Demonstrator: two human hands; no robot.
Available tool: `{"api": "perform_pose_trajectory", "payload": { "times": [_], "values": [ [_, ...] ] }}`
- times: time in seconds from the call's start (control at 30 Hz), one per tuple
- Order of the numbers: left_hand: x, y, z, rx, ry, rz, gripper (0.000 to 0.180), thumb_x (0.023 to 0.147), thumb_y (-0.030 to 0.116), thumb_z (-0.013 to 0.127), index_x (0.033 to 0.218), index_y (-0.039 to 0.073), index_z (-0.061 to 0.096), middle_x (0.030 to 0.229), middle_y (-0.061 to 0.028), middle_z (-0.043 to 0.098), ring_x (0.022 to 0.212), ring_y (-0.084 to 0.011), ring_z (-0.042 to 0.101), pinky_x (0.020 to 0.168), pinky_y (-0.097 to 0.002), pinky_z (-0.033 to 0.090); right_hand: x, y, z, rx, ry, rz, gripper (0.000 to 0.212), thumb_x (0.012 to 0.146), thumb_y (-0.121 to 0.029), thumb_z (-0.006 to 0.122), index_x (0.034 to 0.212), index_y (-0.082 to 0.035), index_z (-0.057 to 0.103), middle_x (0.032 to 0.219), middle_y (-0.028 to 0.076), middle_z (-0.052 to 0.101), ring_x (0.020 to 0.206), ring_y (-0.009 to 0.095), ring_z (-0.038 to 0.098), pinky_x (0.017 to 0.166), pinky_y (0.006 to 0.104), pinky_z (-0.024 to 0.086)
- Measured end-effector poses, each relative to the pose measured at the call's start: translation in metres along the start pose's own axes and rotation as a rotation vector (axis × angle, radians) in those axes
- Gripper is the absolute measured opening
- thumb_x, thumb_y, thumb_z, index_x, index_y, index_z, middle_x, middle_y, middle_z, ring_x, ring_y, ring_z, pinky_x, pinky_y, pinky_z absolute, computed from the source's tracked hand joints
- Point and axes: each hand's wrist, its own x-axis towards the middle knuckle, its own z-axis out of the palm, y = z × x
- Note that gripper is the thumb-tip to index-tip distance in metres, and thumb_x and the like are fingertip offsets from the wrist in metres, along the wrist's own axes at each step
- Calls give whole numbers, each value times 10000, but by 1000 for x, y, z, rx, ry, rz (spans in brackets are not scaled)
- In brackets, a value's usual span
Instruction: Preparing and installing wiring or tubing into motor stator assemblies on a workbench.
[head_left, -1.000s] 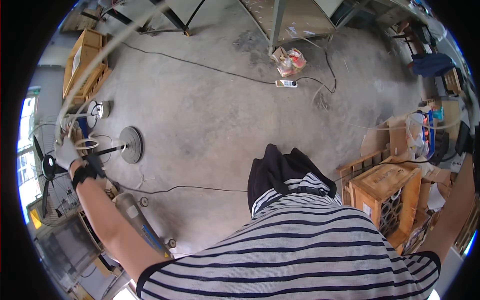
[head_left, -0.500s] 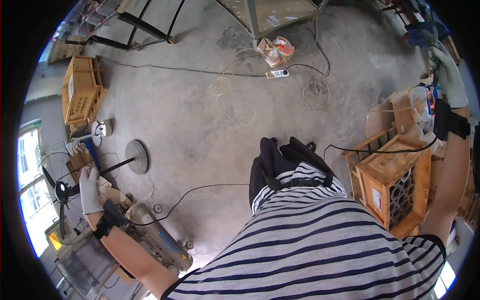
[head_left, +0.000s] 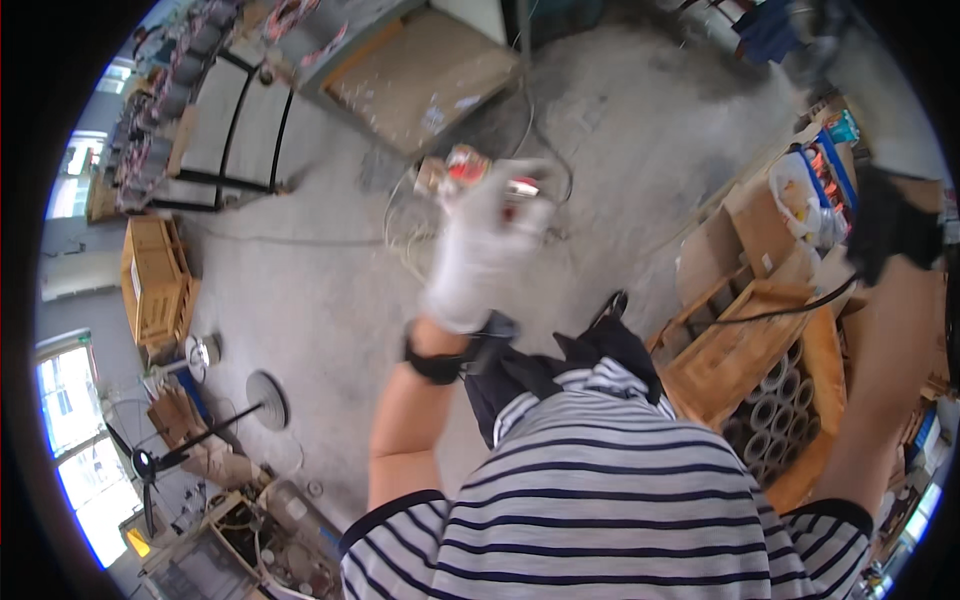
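My left hand (head_left: 490,245), in a white glove, is raised in front of me over the concrete floor. Motion smears its fingers, so I cannot tell whether they hold anything. Behind the fingers, on the floor, lies a red and white plastic bag (head_left: 465,165). My right forearm (head_left: 885,350) reaches up along the right side, with a black wrist strap (head_left: 900,225) and a dark cable running from it. The right hand beyond the strap is too blurred to make out. Nearest to that arm stands a wooden crate (head_left: 735,355) with several grey metal rings (head_left: 775,410) inside.
Cardboard boxes (head_left: 760,225) and a white plastic bag (head_left: 795,190) stand at the right. A large table (head_left: 420,75) is ahead. At the left are a wooden crate (head_left: 155,285), a fan with a round base (head_left: 268,400) and a compressor tank (head_left: 295,515). Cables cross the floor.
My left hand has swung from the far left, beside the fan, to the middle. The view has turned to the right. My right hand, earlier around a dark rod-like tool, is now blurred.
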Motion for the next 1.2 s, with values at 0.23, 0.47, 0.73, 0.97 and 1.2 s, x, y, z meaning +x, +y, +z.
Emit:
{"api": "perform_pose_trajectory", "payload": {
  "times": [0.23,0.47,0.73,0.97,1.2],
  "values": [
    [86,-11,210,-241,-591,-221,326,806,142,591,1097,-6,574,850,-66,641,749,-118,581,688,-258,471,24,31,-140,458,-99,11,306,937,-154,447,1184,26,424,793,-2,375,657,82,346,592,221,318],
    [151,-9,206,-162,-767,-611,241,835,164,558,1026,32,623,750,11,595,642,-53,514,548,-221,427,71,15,-281,252,191,-140,435,982,-289,268,1230,36,416,919,106,500,772,191,431,706,307,365],
    [315,-58,266,214,-147,-202,206,789,138,580,944,3,577,780,-137,606,734,-237,594,680,-311,469,203,64,-415,701,125,-43,252,950,-188,431,1104,0,498,948,100,560,842,216,528,802,353,440],
    [511,47,389,-46,67,-98,193,787,103,577,948,-3,583,772,-92,603,708,-156,566,669,-274,453,367,112,-466,832,108,161,138,914,-121,496,908,1,559,871,125,609,836,272,601,725,390,502],
    [631,57,450,-406,-9,-334,151,840,100,552,935,-3,607,731,-33,635,520,-42,474,481,-183,378,485,163,-478,1020,-139,475,174,920,-189,516,965,-23,540,866,121,615,865,279,619,794,412,520]
  ]
}}
